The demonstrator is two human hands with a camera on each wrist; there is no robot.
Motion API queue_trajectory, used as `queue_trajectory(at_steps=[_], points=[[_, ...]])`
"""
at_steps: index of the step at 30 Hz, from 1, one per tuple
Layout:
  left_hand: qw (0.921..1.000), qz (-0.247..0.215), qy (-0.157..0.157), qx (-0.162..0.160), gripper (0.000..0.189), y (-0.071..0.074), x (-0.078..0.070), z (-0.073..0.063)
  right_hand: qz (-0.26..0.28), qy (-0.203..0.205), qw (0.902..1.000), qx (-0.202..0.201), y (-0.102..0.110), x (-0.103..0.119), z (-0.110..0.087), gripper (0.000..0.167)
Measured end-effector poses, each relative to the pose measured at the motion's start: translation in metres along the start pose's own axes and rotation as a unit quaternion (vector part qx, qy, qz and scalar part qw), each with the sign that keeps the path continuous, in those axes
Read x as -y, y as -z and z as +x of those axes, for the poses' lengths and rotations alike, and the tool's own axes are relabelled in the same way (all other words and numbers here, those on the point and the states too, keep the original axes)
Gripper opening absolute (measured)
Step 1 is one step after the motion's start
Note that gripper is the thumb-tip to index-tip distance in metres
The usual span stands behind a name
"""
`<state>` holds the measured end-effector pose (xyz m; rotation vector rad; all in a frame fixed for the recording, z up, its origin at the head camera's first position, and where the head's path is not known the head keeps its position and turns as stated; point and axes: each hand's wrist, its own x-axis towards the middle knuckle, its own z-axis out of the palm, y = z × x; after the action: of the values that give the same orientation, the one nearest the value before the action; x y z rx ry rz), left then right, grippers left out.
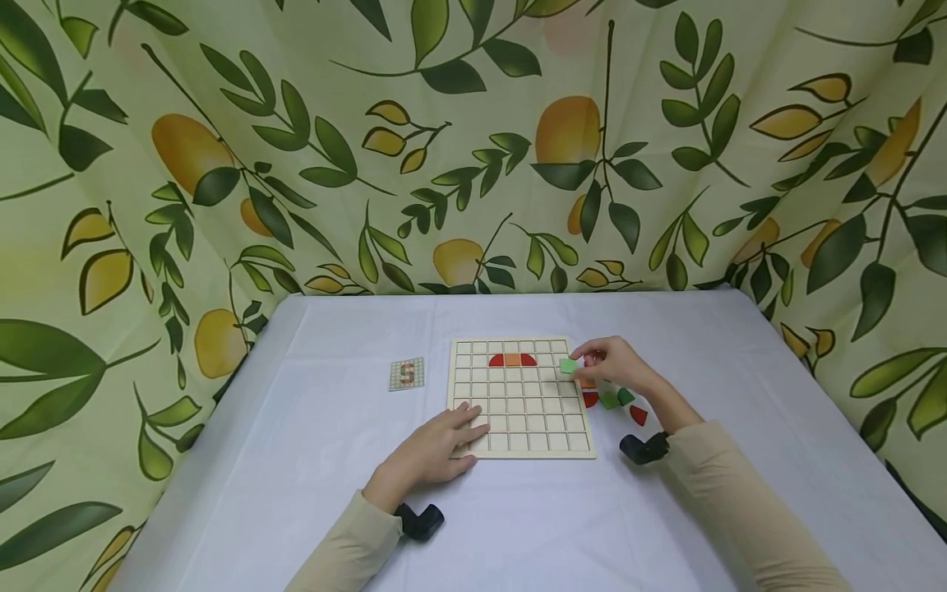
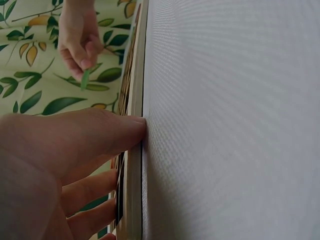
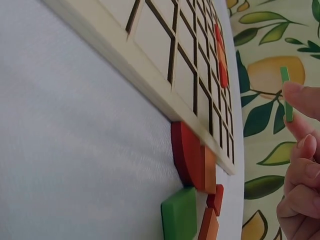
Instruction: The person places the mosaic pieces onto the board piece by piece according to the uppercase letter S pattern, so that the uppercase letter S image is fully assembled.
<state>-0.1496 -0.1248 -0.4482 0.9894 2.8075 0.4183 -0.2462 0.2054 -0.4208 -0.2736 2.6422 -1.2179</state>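
A light wooden grid board point(image 1: 516, 398) lies flat on the white cloth. Two red rounded pieces point(image 1: 496, 360) flank an orange square piece point(image 1: 513, 359) in one of its far rows. My right hand point(image 1: 612, 362) pinches a green square tile point(image 1: 567, 366) between thumb and fingertips, above the board's right edge; the right wrist view catches this tile point(image 3: 286, 95) edge-on, raised off the grid. My left hand point(image 1: 438, 444) rests with fingers spread over the board's near left corner. In the left wrist view its thumb point(image 2: 105, 131) lies against the board's side edge.
Loose red, orange and green pieces point(image 1: 608, 400) lie right of the board, partly under my right hand. A small pattern card point(image 1: 407, 374) with a coloured grid picture sits to the left. Behind the table hangs a leaf-print curtain point(image 1: 473, 164).
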Motion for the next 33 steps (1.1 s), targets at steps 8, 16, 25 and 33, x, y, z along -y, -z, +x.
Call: queue_trajectory(at_steps=[8, 16, 25, 33], points=[[0.9998, -0.004, 0.016, 0.014, 0.049, 0.001, -0.001, 0.000, 0.002, 0.003, 1.0000, 0.003, -0.011, 0.001, 0.008, 0.031], [0.9998, 0.005, 0.009, 0.014, 0.050, 0.002, -0.002, 0.001, 0.007, 0.034, 0.9994, 0.009, -0.020, 0.008, 0.012, 0.029], [0.9999, 0.012, 0.002, 0.010, 0.050, 0.002, -0.001, 0.000, 0.010, 0.039, 0.9992, 0.004, -0.028, 0.013, 0.017, 0.029], [1.0000, 0.006, 0.000, 0.007, 0.049, 0.001, -0.001, 0.000, 0.018, 0.053, 0.9984, 0.005, -0.034, 0.018, 0.021, 0.030]])
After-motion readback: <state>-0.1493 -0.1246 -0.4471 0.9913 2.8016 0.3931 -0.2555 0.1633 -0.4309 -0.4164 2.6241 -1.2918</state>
